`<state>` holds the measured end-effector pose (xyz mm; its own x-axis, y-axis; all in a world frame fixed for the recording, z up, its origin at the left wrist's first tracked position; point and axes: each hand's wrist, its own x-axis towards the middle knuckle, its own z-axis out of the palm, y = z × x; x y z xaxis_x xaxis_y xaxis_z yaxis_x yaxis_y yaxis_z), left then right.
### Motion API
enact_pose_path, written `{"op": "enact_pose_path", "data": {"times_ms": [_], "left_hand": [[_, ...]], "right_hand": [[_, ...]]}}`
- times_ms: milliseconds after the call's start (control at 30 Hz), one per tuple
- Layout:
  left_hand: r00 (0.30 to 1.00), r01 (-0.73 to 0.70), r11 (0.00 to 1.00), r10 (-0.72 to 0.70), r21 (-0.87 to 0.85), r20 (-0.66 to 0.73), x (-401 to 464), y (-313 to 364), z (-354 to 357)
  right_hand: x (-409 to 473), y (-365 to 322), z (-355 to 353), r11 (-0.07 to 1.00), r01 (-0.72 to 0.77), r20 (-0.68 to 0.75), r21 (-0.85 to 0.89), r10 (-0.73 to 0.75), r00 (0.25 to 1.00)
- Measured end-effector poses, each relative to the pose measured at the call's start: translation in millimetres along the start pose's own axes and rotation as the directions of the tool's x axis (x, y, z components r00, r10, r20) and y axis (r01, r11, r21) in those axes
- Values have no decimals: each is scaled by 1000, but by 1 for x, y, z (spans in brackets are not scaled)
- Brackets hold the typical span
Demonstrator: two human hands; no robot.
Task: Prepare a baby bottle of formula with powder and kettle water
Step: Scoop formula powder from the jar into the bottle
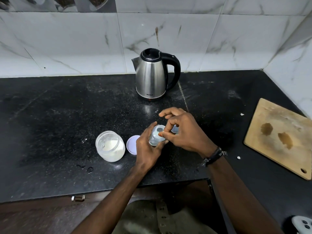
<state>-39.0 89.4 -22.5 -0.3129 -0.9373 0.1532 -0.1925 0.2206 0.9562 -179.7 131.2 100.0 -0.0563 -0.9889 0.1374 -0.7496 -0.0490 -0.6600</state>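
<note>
On the black speckled stone surface [59,115], the left hand [146,146] is gripping a small clear plastic baby bottle [156,136], fingers curled round its side. The right hand [182,130] is pinching at the bottle's open rim from just beside it. An open glass jar of white powder [110,146] is standing to the left, a steel electric kettle [152,75] behind.

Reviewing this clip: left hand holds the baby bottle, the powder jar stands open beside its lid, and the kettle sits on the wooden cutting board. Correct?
Not quite. The head view shows the kettle on the black counter, well apart from the cutting board. The left hand does hold the bottle, and the powder jar stands open beside its lid.
</note>
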Motion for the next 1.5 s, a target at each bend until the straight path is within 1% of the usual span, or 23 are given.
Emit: {"op": "enact_pose_path", "data": {"times_ms": [33,133,233,267,367,500,600,733,867,933,1000,1100,1200,1233,1333,1367,1467,1500], "left_hand": [[1000,-3,1000,3,-12,-2,0,0,0],[1000,-8,999,8,-31,-10,-1,-1,0],[1000,-14,999,14,-46,-3,-1,-3,0],[1000,-21,999,21,-45,-4,-1,-3,0],[999,-39,998,38,-53,-19,-1,-3,-1],[998,-65,996,63,-61,-31,0,-4,0],[997,-69,995,67,-68,-34,-1,-6,-1],[996,-81,993,77,-84,-50,0,-8,0],[998,-54,995,50,-89,-48,-2,-12,0],[997,-75,994,72,-84,-40,-3,-13,1],[996,-80,993,77,-84,-40,-2,-13,0],[998,-54,994,51,-95,-35,-3,-13,0],[996,-88,992,85,-93,-30,-3,-12,0],[996,-88,992,86,-93,-29,-3,-13,0],[998,-64,993,62,-94,-22,-3,-14,0],[998,-63,993,62,-100,-17,-3,-14,1],[998,-67,992,66,-109,-9,-3,-10,1],[998,-66,992,66,-108,-3,-3,-11,1]], "right_hand": [[0,0,0,1000,-8,-6,1,8,1000],[0,1,1,996,0,-24,-91,-2,1000],[0,-1,0,1000,1,24,-23,0,1000],[0,-1,0,1000,4,29,-27,-4,1000],[0,-2,3,987,40,-5,-155,-41,999],[-1,-6,0,990,95,64,-106,-88,994],[0,-5,3,983,93,52,-159,-86,995],[-3,-8,2,990,118,71,-79,-113,991],[-2,-5,4,985,108,64,-132,-100,993],[-4,-7,4,993,100,98,-65,-94,991],[-5,-7,3,993,113,90,-34,-110,990],[-3,-4,5,989,99,40,-106,-95,995],[-6,-6,5,995,100,76,-22,-98,992],[-6,-7,5,994,108,72,-18,-107,992],[-4,-2,9,987,115,14,-116,-114,993],[-4,-1,10,989,107,12,-101,-106,994],[-7,-4,8,996,47,49,74,-50,998],[-7,-3,7,995,28,48,98,-32,998]]}}
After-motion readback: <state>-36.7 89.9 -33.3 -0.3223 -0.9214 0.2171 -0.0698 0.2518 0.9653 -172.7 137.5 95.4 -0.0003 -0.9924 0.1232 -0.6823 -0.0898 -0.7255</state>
